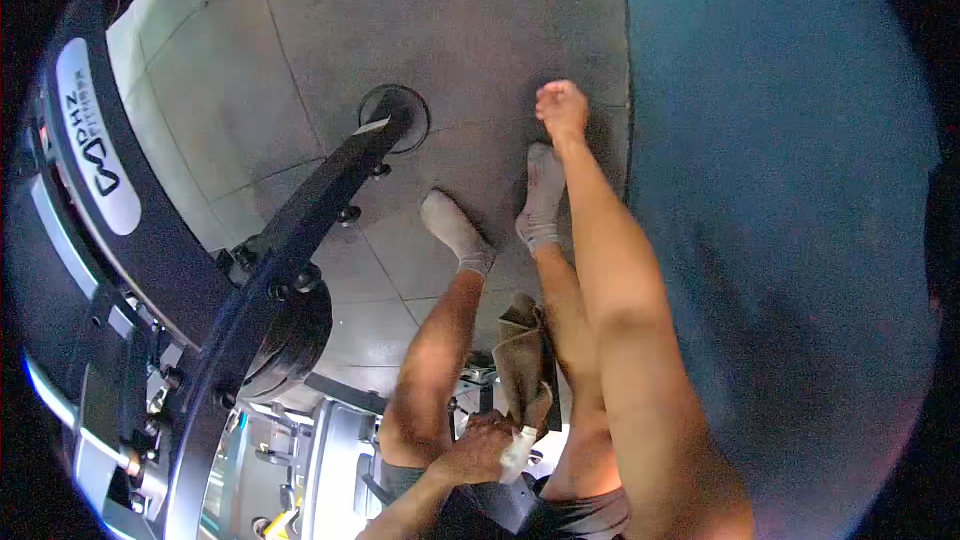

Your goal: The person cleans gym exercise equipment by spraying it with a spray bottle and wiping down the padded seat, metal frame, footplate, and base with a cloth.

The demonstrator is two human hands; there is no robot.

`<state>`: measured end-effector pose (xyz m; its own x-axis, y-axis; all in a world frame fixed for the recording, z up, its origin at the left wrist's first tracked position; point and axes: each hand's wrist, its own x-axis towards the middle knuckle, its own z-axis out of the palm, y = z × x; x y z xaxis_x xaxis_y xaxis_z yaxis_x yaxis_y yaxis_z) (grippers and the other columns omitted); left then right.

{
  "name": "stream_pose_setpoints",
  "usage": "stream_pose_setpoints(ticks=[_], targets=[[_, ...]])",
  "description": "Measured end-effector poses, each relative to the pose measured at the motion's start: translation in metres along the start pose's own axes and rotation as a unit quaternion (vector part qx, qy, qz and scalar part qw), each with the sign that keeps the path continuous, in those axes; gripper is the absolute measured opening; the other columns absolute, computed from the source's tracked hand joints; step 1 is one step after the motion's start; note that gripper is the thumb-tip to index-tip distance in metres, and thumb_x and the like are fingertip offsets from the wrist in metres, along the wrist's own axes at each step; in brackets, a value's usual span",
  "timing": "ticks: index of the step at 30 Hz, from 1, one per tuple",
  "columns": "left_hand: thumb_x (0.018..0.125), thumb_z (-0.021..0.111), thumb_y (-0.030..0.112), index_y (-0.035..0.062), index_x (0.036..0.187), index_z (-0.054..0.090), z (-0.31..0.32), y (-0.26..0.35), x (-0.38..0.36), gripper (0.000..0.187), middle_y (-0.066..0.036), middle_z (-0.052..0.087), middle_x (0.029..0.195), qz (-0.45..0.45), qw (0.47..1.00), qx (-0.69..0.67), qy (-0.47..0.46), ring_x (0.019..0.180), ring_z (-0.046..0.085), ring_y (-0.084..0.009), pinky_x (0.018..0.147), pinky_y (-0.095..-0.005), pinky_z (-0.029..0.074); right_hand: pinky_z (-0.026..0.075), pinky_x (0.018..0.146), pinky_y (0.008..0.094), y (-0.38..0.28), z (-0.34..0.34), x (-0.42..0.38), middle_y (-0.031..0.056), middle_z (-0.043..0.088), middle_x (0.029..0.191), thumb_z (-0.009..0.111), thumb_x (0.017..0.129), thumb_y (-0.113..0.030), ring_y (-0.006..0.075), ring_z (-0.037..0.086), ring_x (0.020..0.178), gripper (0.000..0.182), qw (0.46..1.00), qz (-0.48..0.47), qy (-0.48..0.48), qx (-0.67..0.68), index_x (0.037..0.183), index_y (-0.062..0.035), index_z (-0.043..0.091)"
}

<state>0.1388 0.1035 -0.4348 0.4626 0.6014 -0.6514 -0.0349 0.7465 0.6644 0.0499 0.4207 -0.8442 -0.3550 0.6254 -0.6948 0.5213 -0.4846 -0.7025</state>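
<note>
My left hand (pixel 480 448), low in the view between the knees, is closed on a brown cloth (pixel 522 365). The cloth hangs in folds, and a crumpled white piece (pixel 517 454) lies against it beside my fingers. My right arm reaches far forward, past the right knee. Curled in loosely, the fingers of my right hand (pixel 562 110) show nothing between them. That hand is just beyond the toes of one grey-socked foot (pixel 543 185). The other socked foot (pixel 455 225) rests on the tiles to the left.
Dark gym equipment (pixel 105 140) with a white label fills the left side. A black bar with knobs (pixel 330 185) slants up to a round end (pixel 395 118). Grey floor tiles (pixel 430 10) meet a blue mat (pixel 770 140) on the right.
</note>
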Motion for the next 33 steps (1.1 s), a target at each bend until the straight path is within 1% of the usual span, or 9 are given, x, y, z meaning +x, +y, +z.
stream_pose_setpoints(ticks=[3, 6, 14, 16, 21, 27, 28, 30, 33], targets=[[0.066, 0.072, 0.017, 0.0043, 0.108, 0.066, -0.031, 0.021, -0.004, 0.045, -0.015, 0.065, 0.109, 0.005, 0.995, 0.075, 0.068, 0.109, 0.056, -0.0339, 0.093, -0.0492, 0.044, 0.051, 0.058, 0.0315, 0.057, 0.017, 0.049, 0.0043, 0.061, 0.069, 0.073, 0.076, 0.002, 0.0173, 0.058, 0.061, 0.019, 0.976, -0.075, 0.139, -0.151, 0.088, -0.0047, 0.061], [0.061, 0.071, 0.016, 0.0034, 0.109, 0.066, -0.024, 0.017, 0.001, 0.050, -0.015, 0.063, 0.115, -0.008, 0.994, 0.102, 0.031, 0.114, 0.054, -0.0331, 0.093, -0.0516, 0.044, 0.051, 0.048, 0.0316, 0.069, 0.024, 0.058, 0.0114, 0.067, 0.081, 0.060, 0.083, 0.011, 0.0187, 0.062, 0.060, 0.019, 0.966, -0.110, 0.155, -0.174, 0.096, -0.0018, 0.059], [0.054, 0.076, 0.017, 0.0021, 0.100, 0.066, -0.012, 0.011, 0.004, 0.050, -0.015, 0.062, 0.111, 0.006, 0.998, 0.050, 0.048, 0.112, 0.054, -0.0340, 0.093, -0.0497, 0.042, 0.054, 0.055, 0.0358, 0.072, 0.023, 0.086, 0.0167, 0.068, 0.082, 0.063, 0.082, 0.004, 0.0243, 0.065, 0.065, 0.008, 0.978, 0.092, 0.125, 0.139, 0.088, 0.0006, 0.065], [0.051, 0.076, 0.016, 0.0012, 0.100, 0.064, -0.023, 0.018, 0.004, 0.053, -0.015, 0.062, 0.105, 0.022, 0.996, 0.064, 0.059, 0.107, 0.055, -0.0349, 0.090, -0.0491, 0.042, 0.055, 0.066, 0.0389, 0.044, 0.033, 0.067, 0.0164, 0.069, 0.081, 0.068, 0.082, -0.002, 0.0246, 0.067, 0.072, 0.011, 0.982, 0.103, 0.156, -0.015, 0.093, -0.0002, 0.067], [0.059, 0.075, 0.022, 0.0051, 0.104, 0.063, -0.014, 0.017, 0.014, 0.050, -0.014, 0.062, 0.095, 0.006, 0.995, 0.088, 0.038, 0.101, 0.057, -0.0342, 0.086, -0.0454, 0.044, 0.051, 0.051, 0.0332, 0.087, 0.013, 0.095, 0.0112, 0.064, 0.074, 0.060, 0.089, 0.000, 0.0195, 0.063, 0.061, 0.009, 0.976, 0.028, 0.124, -0.178, 0.094, -0.0006, 0.066], [0.081, 0.068, 0.020, 0.0083, 0.102, 0.074, -0.020, 0.026, 0.000, 0.025, -0.017, 0.070, 0.098, -0.002, 0.976, -0.211, 0.054, 0.094, 0.066, -0.0349, 0.090, -0.0399, 0.050, 0.046, 0.046, 0.0304, -0.052, 0.002, -0.082, 0.0063, 0.062, 0.073, 0.054, 0.089, 0.003, 0.0157, 0.057, 0.055, 0.014, 0.989, 0.120, -0.088, -0.005, 0.098, -0.0032, 0.061], [0.071, 0.075, 0.016, 0.0087, 0.104, 0.072, -0.028, 0.042, -0.012, 0.034, -0.018, 0.068, 0.087, 0.043, 0.980, -0.163, 0.101, 0.093, 0.064, -0.0358, 0.087, -0.0433, 0.050, 0.047, 0.048, 0.0282, -0.072, -0.004, -0.111, 0.0053, 0.063, 0.077, 0.057, 0.090, 0.001, 0.0134, 0.057, 0.057, 0.011, 0.982, 0.143, -0.121, 0.028, 0.099, -0.0035, 0.061], [0.076, 0.067, 0.012, 0.0069, 0.104, 0.071, -0.012, 0.052, -0.028, 0.029, -0.016, 0.068, 0.088, 0.143, 0.964, 0.007, 0.222, 0.092, 0.063, -0.0359, 0.085, -0.0438, 0.050, 0.049, 0.051, 0.0253, -0.119, -0.014, -0.158, 0.0026, 0.063, 0.079, 0.063, 0.093, -0.007, 0.0114, 0.058, 0.061, 0.007, 0.973, 0.137, -0.180, -0.051, 0.100, -0.0056, 0.062], [0.075, 0.067, 0.015, 0.0081, 0.103, 0.072, -0.021, 0.085, -0.070, 0.029, -0.016, 0.068, 0.092, 0.079, 0.981, 0.072, 0.160, 0.093, 0.063, -0.0352, 0.086, -0.0440, 0.049, 0.048, 0.052, 0.0278, -0.205, -0.021, -0.245, 0.0015, 0.064, 0.075, 0.060, 0.091, -0.006, 0.0092, 0.058, 0.060, 0.006, 0.977, 0.040, -0.207, -0.010, 0.094, -0.0064, 0.065]])
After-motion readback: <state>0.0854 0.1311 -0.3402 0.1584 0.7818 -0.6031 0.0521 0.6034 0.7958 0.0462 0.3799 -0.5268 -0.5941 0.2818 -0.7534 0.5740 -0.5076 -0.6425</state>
